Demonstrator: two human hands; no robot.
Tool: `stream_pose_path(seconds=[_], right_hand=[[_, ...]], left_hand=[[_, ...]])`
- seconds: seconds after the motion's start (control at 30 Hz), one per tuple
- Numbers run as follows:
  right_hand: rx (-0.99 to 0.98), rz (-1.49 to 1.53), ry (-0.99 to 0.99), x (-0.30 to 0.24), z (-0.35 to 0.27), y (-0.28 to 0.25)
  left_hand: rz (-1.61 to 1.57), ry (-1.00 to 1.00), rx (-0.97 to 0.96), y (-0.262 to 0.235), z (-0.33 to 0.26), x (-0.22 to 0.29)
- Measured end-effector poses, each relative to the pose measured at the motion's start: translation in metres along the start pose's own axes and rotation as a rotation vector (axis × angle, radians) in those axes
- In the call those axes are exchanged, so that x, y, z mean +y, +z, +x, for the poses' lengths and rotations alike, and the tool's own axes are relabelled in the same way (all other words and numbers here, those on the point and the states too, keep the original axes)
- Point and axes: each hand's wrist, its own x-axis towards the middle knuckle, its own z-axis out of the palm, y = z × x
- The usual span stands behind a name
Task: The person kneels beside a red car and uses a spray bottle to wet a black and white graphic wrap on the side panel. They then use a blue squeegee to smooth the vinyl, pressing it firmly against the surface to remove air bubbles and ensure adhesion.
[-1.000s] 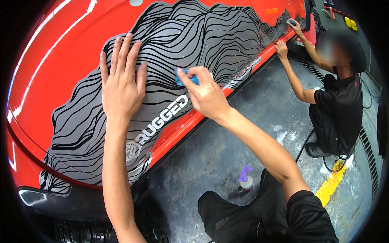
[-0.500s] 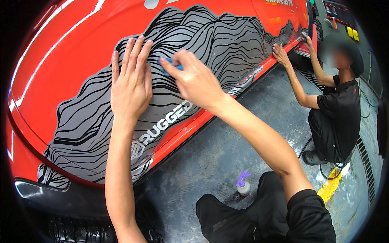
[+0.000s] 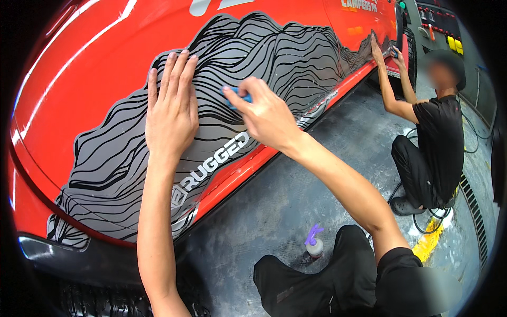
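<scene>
A grey decal with black wavy lines [image 3: 296, 66] spreads across the lower side of a red vehicle [image 3: 121, 47]. Flat against the decal's upper left part lies my left hand [image 3: 171, 108], its fingers stretched upward and touching the surface. To its right, my right hand [image 3: 266, 113] is closed round a small blue cloth or pad [image 3: 236, 96], pressed on the decal's middle. The fingers partly cover it, so its exact kind cannot be made out. White lettering [image 3: 216, 161] runs along the decal's lower part, between my forearms.
A spray bottle with a purple trigger [image 3: 315, 245] stands on the grey floor [image 3: 243, 222] by my knees. At the right, a co-worker in black [image 3: 438, 142] crouches with both hands at the vehicle's far end. A dark hose [image 3: 422, 230] and a floor drain grate [image 3: 473, 216] lie near them.
My right hand has slid a little right and down across the decal with the blue pad. My left hand stays in place. The co-worker's nearer hand has moved up onto the decal.
</scene>
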Motion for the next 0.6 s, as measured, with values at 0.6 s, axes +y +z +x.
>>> stream_pose_path(seconds=[0.6], right_hand=[[0.012, -0.018, 0.046, -0.015, -0.018, 0.007]], left_hand=[[-0.087, 0.011, 0.038, 0.002, -0.003, -0.003]])
